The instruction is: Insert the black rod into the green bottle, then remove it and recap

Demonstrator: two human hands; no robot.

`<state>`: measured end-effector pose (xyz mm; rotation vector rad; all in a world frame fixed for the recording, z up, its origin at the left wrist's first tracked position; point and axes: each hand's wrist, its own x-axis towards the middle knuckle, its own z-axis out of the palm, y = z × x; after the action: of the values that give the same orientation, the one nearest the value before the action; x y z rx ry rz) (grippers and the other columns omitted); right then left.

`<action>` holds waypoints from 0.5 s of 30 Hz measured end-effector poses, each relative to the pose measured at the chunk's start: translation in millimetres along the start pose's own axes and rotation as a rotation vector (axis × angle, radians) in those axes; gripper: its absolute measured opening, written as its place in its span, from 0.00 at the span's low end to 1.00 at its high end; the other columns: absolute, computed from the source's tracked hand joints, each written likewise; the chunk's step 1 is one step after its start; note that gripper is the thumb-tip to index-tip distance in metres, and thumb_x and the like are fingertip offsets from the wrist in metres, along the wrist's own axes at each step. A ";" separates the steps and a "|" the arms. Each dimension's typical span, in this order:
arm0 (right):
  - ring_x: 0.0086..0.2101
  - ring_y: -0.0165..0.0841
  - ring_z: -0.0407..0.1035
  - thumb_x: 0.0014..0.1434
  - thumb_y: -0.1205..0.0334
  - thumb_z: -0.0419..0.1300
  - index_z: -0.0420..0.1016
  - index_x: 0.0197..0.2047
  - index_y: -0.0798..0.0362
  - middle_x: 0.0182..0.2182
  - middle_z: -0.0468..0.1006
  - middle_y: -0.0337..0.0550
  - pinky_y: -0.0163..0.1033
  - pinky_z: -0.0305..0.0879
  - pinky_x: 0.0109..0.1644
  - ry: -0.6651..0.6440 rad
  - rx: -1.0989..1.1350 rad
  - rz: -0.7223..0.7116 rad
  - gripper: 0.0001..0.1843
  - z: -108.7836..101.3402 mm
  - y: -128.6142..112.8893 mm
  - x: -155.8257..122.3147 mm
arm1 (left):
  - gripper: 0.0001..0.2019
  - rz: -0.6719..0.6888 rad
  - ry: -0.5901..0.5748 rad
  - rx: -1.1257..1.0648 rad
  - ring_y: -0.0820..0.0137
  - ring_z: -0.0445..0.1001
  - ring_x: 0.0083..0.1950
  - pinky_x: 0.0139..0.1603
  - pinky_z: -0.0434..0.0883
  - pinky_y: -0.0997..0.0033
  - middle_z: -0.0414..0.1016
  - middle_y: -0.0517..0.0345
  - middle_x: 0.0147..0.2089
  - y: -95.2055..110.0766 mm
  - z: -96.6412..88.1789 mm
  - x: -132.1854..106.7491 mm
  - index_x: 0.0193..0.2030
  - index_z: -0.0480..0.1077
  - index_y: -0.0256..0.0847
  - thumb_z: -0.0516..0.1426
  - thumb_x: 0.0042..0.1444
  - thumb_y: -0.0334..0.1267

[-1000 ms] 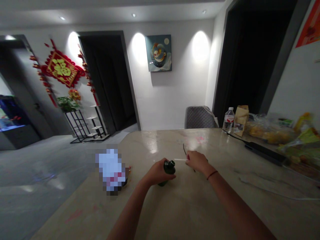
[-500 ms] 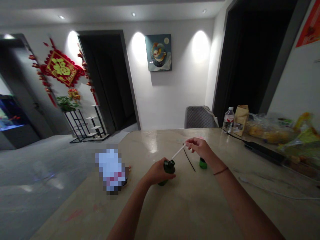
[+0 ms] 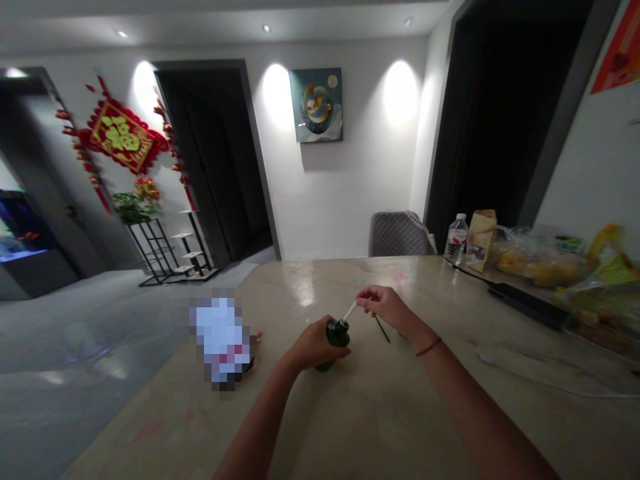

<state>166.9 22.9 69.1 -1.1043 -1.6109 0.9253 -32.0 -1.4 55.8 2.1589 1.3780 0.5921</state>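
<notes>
Left hand (image 3: 313, 345) fingers are wrapped tight round a small dark green bottle (image 3: 336, 337), upright on the table (image 3: 380, 413). Right hand (image 3: 385, 308) pinches a thin white stick (image 3: 349, 311) between thumb and fingertips. The stick's lower end sits at the open bottle mouth, just left of the right fingertips. It looks barely in, most of its length still out. A black strip (image 3: 383, 329) lies under the right fingers. There is bare tabletop nearer than both hands. The table edge and a pixelated object (image 3: 220, 340) lie left of the left fingers.

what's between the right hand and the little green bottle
A thin white stick, pinched in the right hand, slants down to the mouth of the green bottle; head view.
</notes>
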 end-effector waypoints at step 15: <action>0.22 0.24 0.63 0.47 0.61 0.60 0.73 0.33 0.60 0.23 0.73 0.41 0.30 0.58 0.25 -0.280 -0.160 0.039 0.11 10.9 0.3 -7.6 | 0.23 -0.009 0.014 0.015 0.68 0.69 0.36 0.34 0.63 0.73 0.72 0.58 0.35 0.4 0.3 -0.6 0.39 0.66 0.39 0.61 0.34 0.47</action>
<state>157.7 14.9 63.8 -1.1573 -1.9252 1.0266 -31.8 -2.2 55.8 2.1635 1.4028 0.5966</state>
